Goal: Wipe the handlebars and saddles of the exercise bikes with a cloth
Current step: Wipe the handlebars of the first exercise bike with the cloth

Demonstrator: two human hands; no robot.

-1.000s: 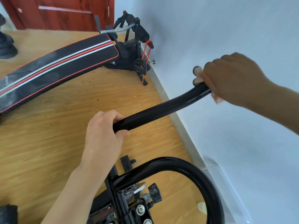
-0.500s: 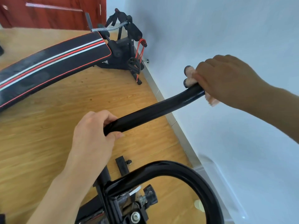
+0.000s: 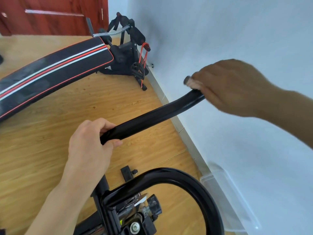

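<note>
Handlebar (image 3: pixel 152 117), black, slanting up toward the wall (image 3: pixel 220 31). Left hand (image 3: pixel 89 145): fingers and thumb curled round its lower part, steadying. Right hand (image 3: pixel 232 87), blurred: fingers folded over a pale cloth (image 3: pixel 193 83) at the upper end. Advice: wrap cloth fully round the bar, draw it down with firm pressure, then shift the left grip to reach the covered patch.

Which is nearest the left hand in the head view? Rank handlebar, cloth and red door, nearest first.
1. Handlebar: gripped by the left hand.
2. Cloth: under the right hand, at the bar's end.
3. Red door: far back, top left.
</note>
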